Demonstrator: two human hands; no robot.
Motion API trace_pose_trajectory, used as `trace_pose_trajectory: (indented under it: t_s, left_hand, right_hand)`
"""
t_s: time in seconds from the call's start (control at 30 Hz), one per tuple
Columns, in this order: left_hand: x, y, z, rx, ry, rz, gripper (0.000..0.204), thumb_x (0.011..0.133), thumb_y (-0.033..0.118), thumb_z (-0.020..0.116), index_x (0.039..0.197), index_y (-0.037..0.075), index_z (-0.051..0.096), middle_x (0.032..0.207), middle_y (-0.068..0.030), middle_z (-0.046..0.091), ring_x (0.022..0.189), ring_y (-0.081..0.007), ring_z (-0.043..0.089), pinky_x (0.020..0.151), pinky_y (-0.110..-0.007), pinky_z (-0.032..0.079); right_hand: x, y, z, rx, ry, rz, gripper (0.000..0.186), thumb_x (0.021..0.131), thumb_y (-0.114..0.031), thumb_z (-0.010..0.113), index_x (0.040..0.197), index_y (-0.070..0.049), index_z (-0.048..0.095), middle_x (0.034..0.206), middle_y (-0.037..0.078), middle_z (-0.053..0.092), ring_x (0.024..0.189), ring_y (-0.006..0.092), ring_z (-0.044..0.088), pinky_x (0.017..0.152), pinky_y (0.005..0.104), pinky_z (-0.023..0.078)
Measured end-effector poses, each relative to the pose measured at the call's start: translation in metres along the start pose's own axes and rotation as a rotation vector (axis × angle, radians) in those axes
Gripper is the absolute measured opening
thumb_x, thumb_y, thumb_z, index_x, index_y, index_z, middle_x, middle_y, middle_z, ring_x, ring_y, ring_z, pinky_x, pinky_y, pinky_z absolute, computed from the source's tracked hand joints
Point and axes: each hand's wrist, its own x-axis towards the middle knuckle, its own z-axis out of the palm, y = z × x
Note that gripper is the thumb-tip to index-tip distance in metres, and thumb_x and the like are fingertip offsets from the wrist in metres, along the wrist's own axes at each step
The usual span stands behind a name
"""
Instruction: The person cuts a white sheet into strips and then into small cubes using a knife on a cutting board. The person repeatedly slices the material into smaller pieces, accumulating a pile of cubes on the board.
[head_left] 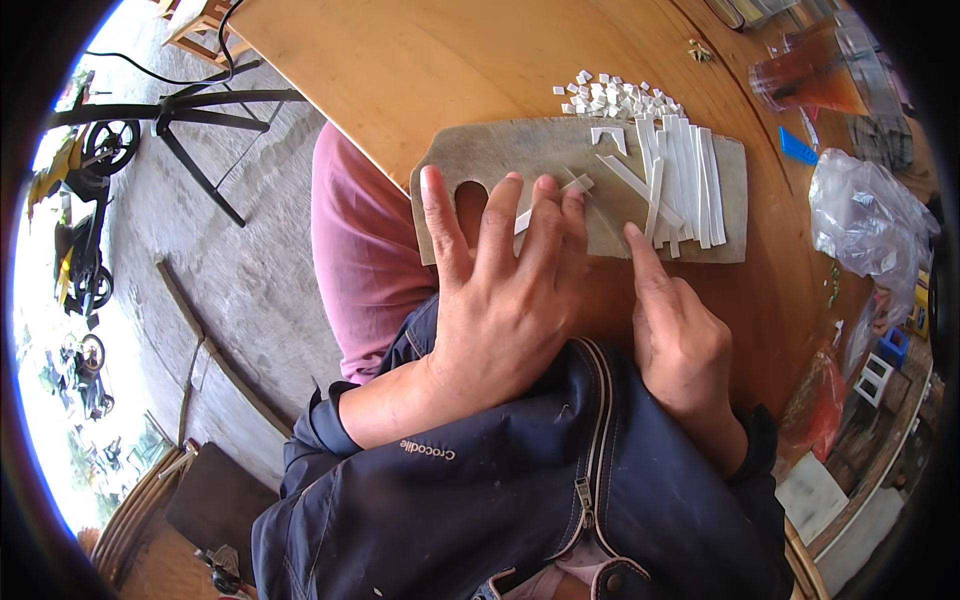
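Observation:
A worn wooden cutting board (520, 145) with a handle hole lies at the table's near edge. My left hand (505, 285) reaches over it, fingers spread, the fingertips resting on a narrow white strip (523, 222) whose end (582, 184) shows past them. Closed with its index finger stretched forward, my right hand (682, 335) is at the board's near edge. Ahead of that finger shows the thin, faint blade of a knife (606, 222); its handle is hidden in the hand. Several white strips (690, 180) lie side by side on the board's right part, beside a bent white piece (608, 138).
Small white squares (610, 97) are heaped beyond the board on the wooden table (430, 60). At the right are a clear plastic bag (870, 215), a blue plastic piece (797, 147) and a reddish-brown packet (820, 75). Black metal legs (190, 105) stand on the concrete floor at left.

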Motion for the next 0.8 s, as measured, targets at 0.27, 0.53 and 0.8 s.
trace_pose_trajectory:
  t_s: [0.27, 0.53, 0.8]
  left_hand:
    - [0.0, 0.002, 0.004, 0.035, 0.019, -0.044, 0.071, 0.076, 0.038, 0.079, 0.139, 0.011, 0.062, 0.135, -0.0042, 0.058, 0.134, -0.0297, 0.048, 0.12, -0.076, 0.016]
    - [-0.003, 0.001, 0.003, -0.038, 0.01, -0.063, 0.072, 0.075, 0.039, 0.08, 0.138, 0.009, 0.062, 0.139, -0.0085, 0.056, 0.139, -0.0313, 0.045, 0.118, -0.079, 0.013]
    - [-0.003, -0.001, 0.002, -0.031, 0.0, -0.037, 0.068, 0.077, 0.039, 0.077, 0.136, 0.008, 0.063, 0.135, -0.0091, 0.06, 0.141, -0.0322, 0.045, 0.117, -0.081, 0.012]
  right_hand:
    - [0.002, 0.014, 0.001, 0.114, 0.035, -0.005, 0.048, 0.094, 0.008, 0.059, 0.14, -0.002, 0.062, 0.1, 0.024, 0.072, 0.076, 0.0306, 0.071, 0.07, 0.0381, 0.056]
    - [0.004, 0.019, 0.001, 0.243, 0.055, -0.065, 0.047, 0.094, 0.004, 0.063, 0.14, -0.004, 0.063, 0.087, 0.02, 0.069, 0.07, 0.03, 0.068, 0.067, 0.0393, 0.056]
    - [0.003, 0.014, 0.005, 0.175, 0.041, -0.061, 0.056, 0.088, 0.008, 0.066, 0.142, -0.006, 0.062, 0.078, 0.016, 0.062, 0.066, 0.03, 0.065, 0.064, 0.0407, 0.054]
